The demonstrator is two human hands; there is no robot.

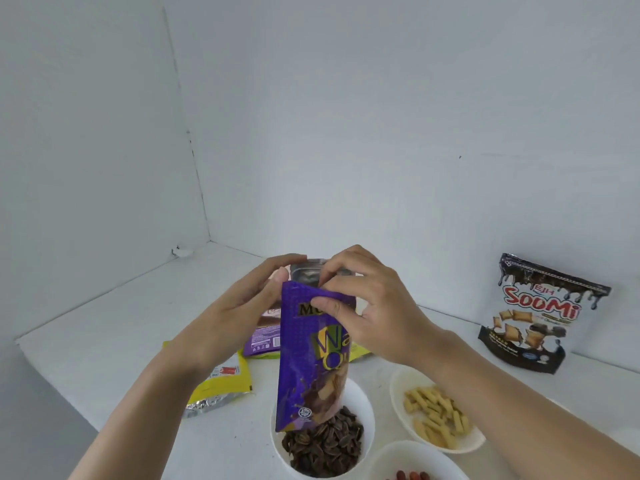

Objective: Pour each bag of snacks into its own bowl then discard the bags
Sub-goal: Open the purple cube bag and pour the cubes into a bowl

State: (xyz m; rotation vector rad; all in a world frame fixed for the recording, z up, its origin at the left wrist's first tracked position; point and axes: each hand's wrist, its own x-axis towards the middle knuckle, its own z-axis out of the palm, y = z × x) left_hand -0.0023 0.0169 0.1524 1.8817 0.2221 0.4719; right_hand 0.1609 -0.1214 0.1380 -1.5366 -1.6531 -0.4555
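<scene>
Purple bag (pixel 311 358) gripped at its top by your left hand (pixel 249 299) and right hand (pixel 367 306), above three filled white bowls (pixel 367 408); one black bag (pixel 540 317) stands apart.

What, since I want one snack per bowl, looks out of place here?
The purple wafer bag, gripped at its top by the left hand and right hand, hangs over the bowl already holding sunflower seeds; an opened yellow bag lies to its left.

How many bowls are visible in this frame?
3. The bowl of dark seeds sits under the held purple bag; the bowl of yellow sticks is right of it; the bowl of reddish snacks is at the bottom edge. A pale shape far right may be another.
</scene>
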